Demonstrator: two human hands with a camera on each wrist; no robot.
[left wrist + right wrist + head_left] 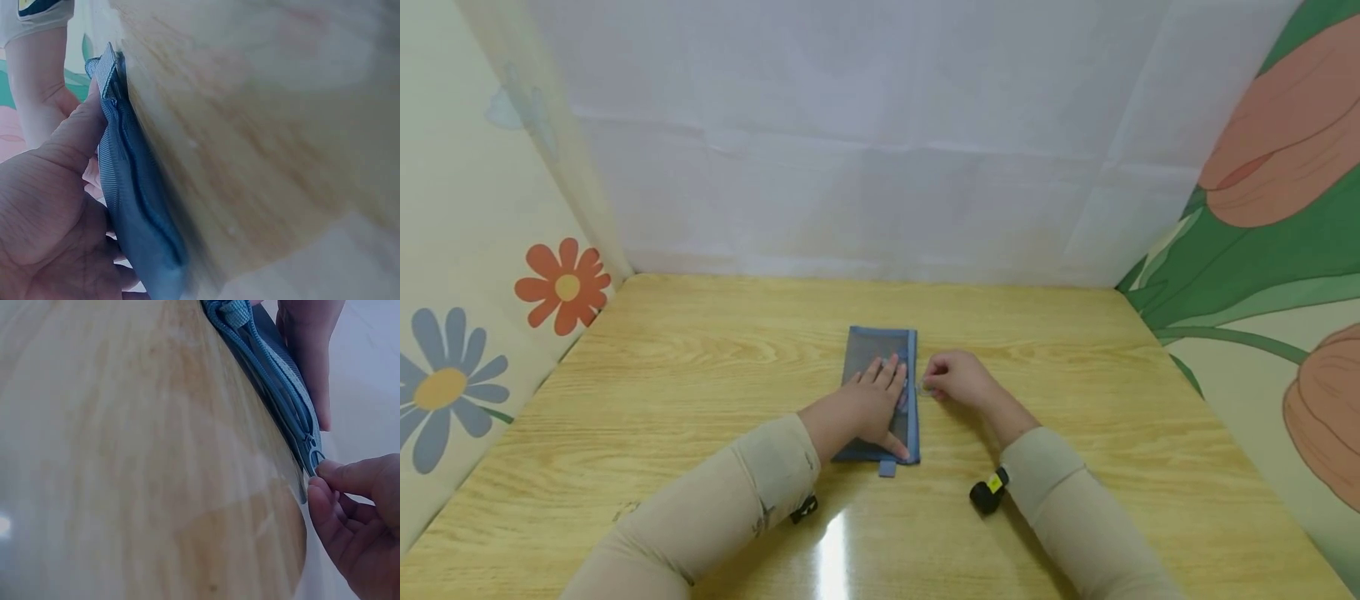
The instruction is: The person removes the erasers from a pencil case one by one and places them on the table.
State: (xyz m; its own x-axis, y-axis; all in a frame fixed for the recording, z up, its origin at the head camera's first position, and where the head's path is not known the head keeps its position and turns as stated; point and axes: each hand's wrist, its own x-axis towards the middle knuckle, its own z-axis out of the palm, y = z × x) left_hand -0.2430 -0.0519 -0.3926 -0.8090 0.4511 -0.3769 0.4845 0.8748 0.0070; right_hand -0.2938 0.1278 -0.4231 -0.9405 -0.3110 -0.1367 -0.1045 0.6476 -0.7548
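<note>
A blue zip pouch (859, 350) with a dark see-through front lies flat on the table, its zipper edge on the right. My left hand (874, 406) presses on it with fingers spread, the thumb near the bottom right corner. Beside the zipper edge, my right hand (961, 380) pinches the ring-shaped zipper pull (317, 452) between thumb and fingertips. The zipper tapes (275, 381) stand apart between the slider and the end with the fabric tab (887, 468). Something pale inside shows partly through the front; my left hand hides the rest.
The wooden table (715, 350) extends around the pouch, with a white cloth (880, 167) hanging behind it. Flower-patterned panels (460, 250) stand at both sides. A black strap device (987, 497) hangs at my right wrist.
</note>
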